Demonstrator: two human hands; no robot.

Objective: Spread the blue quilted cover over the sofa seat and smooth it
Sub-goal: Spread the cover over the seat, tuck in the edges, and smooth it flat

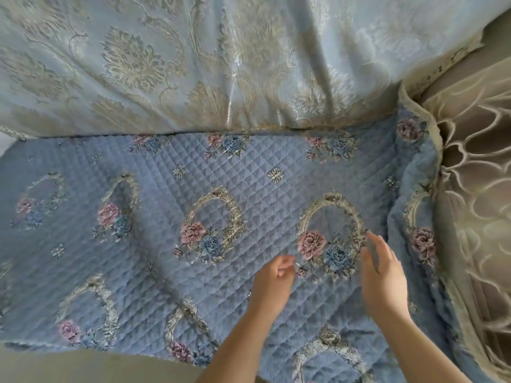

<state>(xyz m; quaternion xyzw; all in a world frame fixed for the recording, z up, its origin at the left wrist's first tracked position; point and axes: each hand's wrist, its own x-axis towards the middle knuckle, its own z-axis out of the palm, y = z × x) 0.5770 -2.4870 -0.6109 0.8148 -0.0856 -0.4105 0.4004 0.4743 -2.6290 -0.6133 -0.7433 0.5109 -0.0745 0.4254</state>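
Two bare hands hang over the blue quilted cover [235, 194], a padded cloth stitched in small diamonds and woven with oval cream wreaths, pink and blue roses and small daisy medallions. It lies across the sofa seat and covers most of it.

Near the cover's front middle, the left hand [272, 280] is loosely curled, thumb and fingertips drawn together; whether it pinches any cloth I cannot tell. Just right of it, the right hand [383, 275] is released, fingers straight and together, edge-on above a rose wreath; contact with the cloth cannot be judged.

Along the cover's back edge, the pale blue damask back drape [193, 64], a thinner, shinier fabric with large gold leaf medallions, falls in soft folds and meets the quilting at a dark seam. At the cover's right side the quilting turns up in a fold with a beige fringed border, pressed against the beige scalloped lace armrest cover [475, 217]. The cover's front edge is wavy and ends over the plain beige sofa front [96, 366], which shows at the front left. Shallow ripples run through the quilting left of the hands and near the front edge. The middle and left of the cover lie open, with nothing resting on them.
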